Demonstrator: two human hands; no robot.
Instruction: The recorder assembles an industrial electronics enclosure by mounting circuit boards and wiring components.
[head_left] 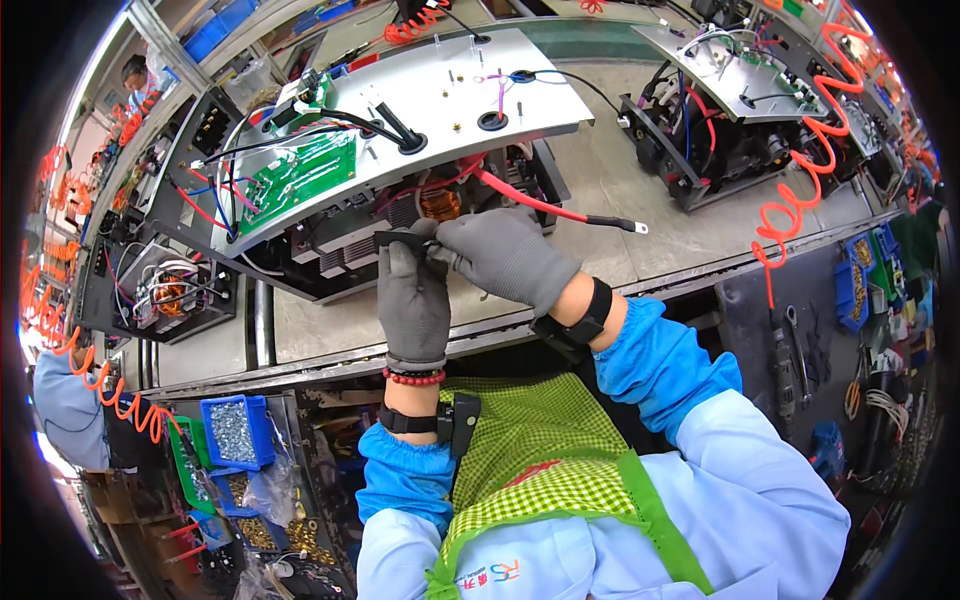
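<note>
In front of an open electrical unit, my left hand (415, 308), in a grey glove, pinches a small flat black piece (398, 239) between thumb and fingers. My right hand (508, 259), gloved alike, is closed with its fingertips against that piece's right end; what lies between them is hidden. Behind both hands, the unit's silver metal plate (400, 85) carries a green circuit board (305, 180) and black cables. Beneath it show grey heat sinks and a copper coil (440, 204). A thick red cable (530, 200) with a ring terminal extends right from the unit.
Another open unit (740, 120) stands at the right, and a smaller chassis with a coil (170, 295) at the left. A coiled orange hose (815, 170) hangs on the right. Blue bins of screws (237, 432) sit lower left; a wrench (797, 345) lies lower right.
</note>
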